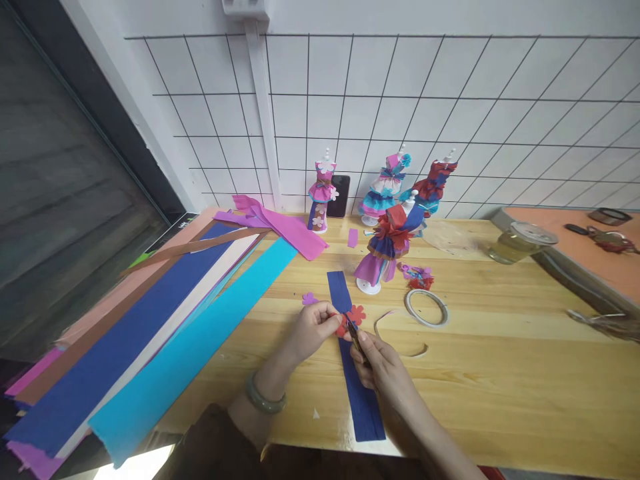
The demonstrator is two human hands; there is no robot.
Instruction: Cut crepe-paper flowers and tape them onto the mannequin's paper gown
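My left hand (pixel 314 330) is pinched on a small piece of red paper (pixel 341 329), held over a dark blue paper strip (pixel 364 410) on the table. In my right hand (pixel 387 373) is a dark pair of scissors (pixel 355 333), its tips at the red paper by my left fingertips. A red paper flower (pixel 357 314) lies on the strip just beyond the scissors. Left of the strip, near my left knuckles, rests a purple paper flower (pixel 309 299). My fingers hide part of the red paper and most of the scissor handles.
Long coloured paper strips (pixel 200 327) cover the table's left side. Several small dress forms in paper dresses (pixel 390 240) stand toward the wall, with a phone (pixel 341 197) behind one. On the right are a tape roll (pixel 427 308) and a lidded cup of liquid (pixel 520 243).
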